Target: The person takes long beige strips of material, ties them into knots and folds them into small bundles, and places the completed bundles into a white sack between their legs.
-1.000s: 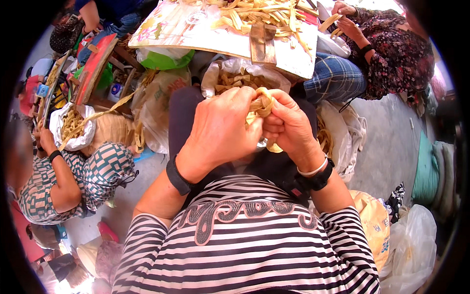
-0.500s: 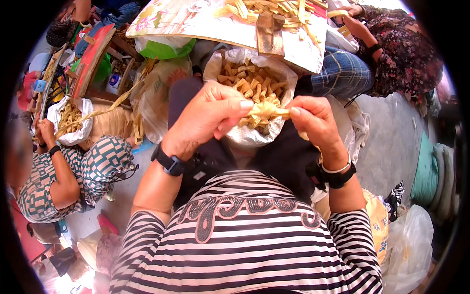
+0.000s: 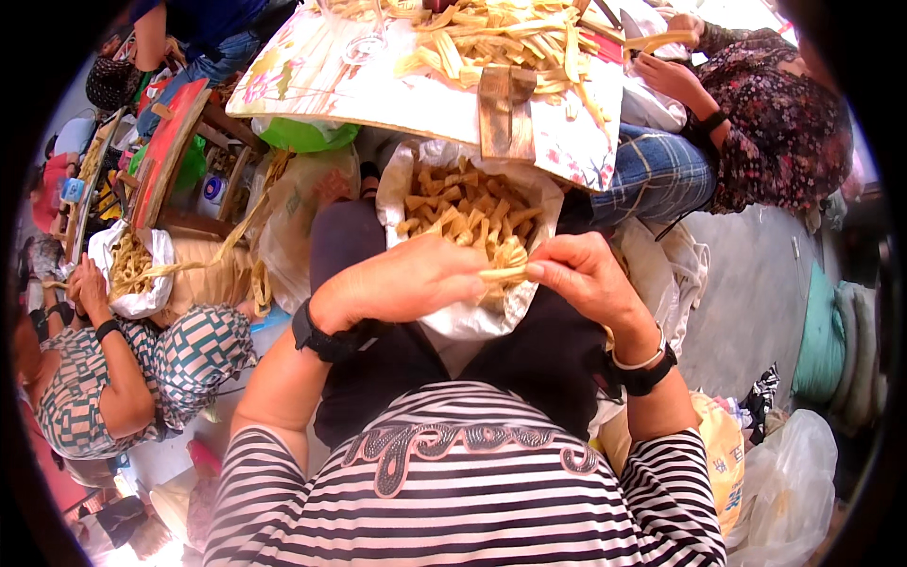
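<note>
Just over the near rim of a white sack [image 3: 392, 194], both hands meet at a pale yellow knotted strip [image 3: 506, 268], which looks like bean curd skin. My left hand [image 3: 406, 277] is closed on its left end, with the back of the hand hiding most of the fingers. Thumb and forefinger of my right hand [image 3: 581, 274] pinch the right end. Below and beyond them, the sack holds many similar yellow-brown knots [image 3: 472, 203].
A floral-patterned board [image 3: 378, 109] stands beyond the sack, bearing loose yellow strips [image 3: 463, 47] and a wooden block [image 3: 505, 113]. A co-worker [image 3: 765, 123] at the right handles a strip. Another [image 3: 123, 369] sits at the left beside a smaller white sack [image 3: 161, 293].
My left hand has turned more back-up, and both hands are lower and closer together around the strip. The view has shifted slightly, showing more of the board.
</note>
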A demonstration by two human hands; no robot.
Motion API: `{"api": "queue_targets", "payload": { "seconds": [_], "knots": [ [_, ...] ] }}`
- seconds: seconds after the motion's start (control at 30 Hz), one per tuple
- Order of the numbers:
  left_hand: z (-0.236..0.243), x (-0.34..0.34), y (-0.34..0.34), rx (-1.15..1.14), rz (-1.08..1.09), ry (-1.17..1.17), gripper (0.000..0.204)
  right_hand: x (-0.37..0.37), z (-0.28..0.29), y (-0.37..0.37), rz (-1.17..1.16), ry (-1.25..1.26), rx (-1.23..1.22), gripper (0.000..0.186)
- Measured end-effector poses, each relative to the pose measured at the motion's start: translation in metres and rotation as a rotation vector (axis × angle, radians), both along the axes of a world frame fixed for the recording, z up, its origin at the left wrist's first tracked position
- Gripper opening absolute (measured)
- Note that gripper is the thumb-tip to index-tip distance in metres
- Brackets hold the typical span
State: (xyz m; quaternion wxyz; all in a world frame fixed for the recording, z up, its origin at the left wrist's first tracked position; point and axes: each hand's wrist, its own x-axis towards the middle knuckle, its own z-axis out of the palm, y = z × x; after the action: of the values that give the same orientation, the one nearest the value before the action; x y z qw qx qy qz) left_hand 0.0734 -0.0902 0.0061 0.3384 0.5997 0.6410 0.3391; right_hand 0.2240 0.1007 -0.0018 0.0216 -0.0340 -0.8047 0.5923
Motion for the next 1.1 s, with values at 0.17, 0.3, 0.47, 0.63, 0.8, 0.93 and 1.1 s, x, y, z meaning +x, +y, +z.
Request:
{"api": "queue_targets", "payload": {
  "seconds": [0.17, 0.3, 0.47, 0.63, 0.8, 0.93, 1.1],
  "knots": [
    [0.011, -0.045, 0.050, 0.111, 0.365, 0.276, 0.020, -0.058, 0.007, 0.040, -0.185, -0.004, -0.099, 0.020],
    [0.000, -0.078, 0.088, 0.249, 0.535, 0.391, 0.020, -0.109, -0.002, 0.062, -0.412, 0.037, -0.083, 0.024],
    [-0.007, -0.075, 0.091, 0.045, 0.574, 0.517, 0.023, -0.118, -0.017, 0.070, -0.450, 0.055, 0.524, 0.021],
    [0.011, -0.024, 0.044, -0.042, 0.558, 0.604, 0.036, -0.081, -0.009, 0.046, -0.328, -0.031, -0.271, 0.020],
    [-0.017, 0.020, 0.045, 0.160, 0.720, -0.537, 0.031, -0.061, -0.016, -0.019, -0.084, -0.275, -0.958, 0.033],
    [-0.003, 0.032, 0.041, 0.448, 0.802, -0.963, 0.029, -0.045, -0.001, -0.035, -0.008, -0.130, -0.673, 0.037],
    [0.061, 0.013, 0.019, 0.865, 0.860, -1.334, 0.027, -0.023, 0.044, -0.040, 0.077, 0.001, -0.224, 0.030]
  ]
}}
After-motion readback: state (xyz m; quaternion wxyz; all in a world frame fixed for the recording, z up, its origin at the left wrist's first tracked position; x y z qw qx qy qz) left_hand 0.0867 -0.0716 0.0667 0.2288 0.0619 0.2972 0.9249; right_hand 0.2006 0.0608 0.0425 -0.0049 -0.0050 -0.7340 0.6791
